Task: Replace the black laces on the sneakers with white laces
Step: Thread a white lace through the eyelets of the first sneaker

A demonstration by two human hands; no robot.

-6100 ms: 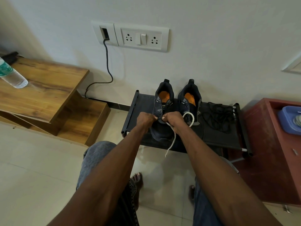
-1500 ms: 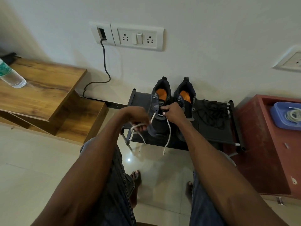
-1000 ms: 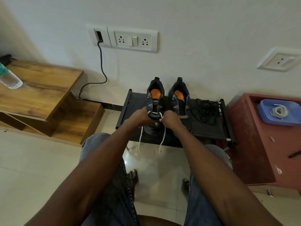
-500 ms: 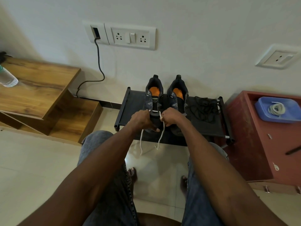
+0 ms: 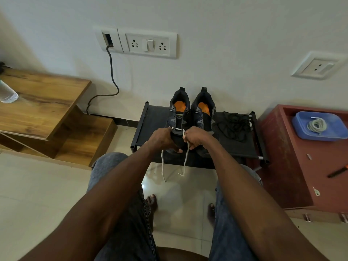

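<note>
Two dark sneakers with orange insoles stand on a low black rack (image 5: 152, 117): the left sneaker (image 5: 178, 112) and the right sneaker (image 5: 203, 112). A white lace (image 5: 186, 157) runs across the lowest eyelets of the left sneaker, and its two ends hang down over the rack's front. My left hand (image 5: 162, 138) grips one end at the shoe's toe. My right hand (image 5: 195, 137) pinches the other end. The removed black laces (image 5: 235, 127) lie in a heap on the rack to the right. A second coiled white lace (image 5: 317, 126) sits in a blue tray (image 5: 301, 129).
A red cabinet (image 5: 293, 166) stands at the right, with the blue tray and a small tool on top. A wooden stepped table (image 5: 47, 106) at the left holds a water bottle (image 5: 7, 93). A cable hangs from the wall socket (image 5: 139, 42). My knees and bare feet are below the rack.
The white lace has been threaded through the left sneaker's lowest eyelets and both ends pulled out toward me. My hands came together at the toe, each holding one end.
</note>
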